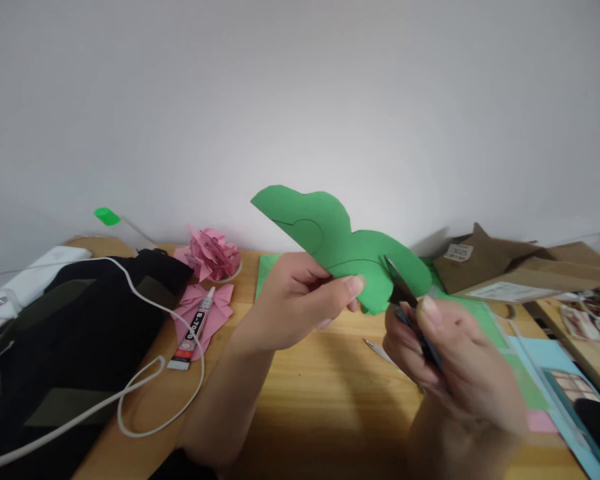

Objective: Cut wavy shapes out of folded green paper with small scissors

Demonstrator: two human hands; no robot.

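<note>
My left hand [300, 300] pinches a piece of green paper [330, 233] with wavy cut edges and pencil lines, holding it up above the wooden table [325, 400]. My right hand [445, 353] grips dark scissors [405, 293], whose blades bite into the lower right edge of the green paper. Both hands are closed and sit close together at the centre of the view.
A pink folded paper flower [213, 253], pink paper and a glue tube [193, 330] lie left of centre. A black bag [55, 353] with a white cable [145, 380] covers the left. Brown paper bags [505, 263], green and blue sheets lie right. A small metal tool [380, 350] rests under my hands.
</note>
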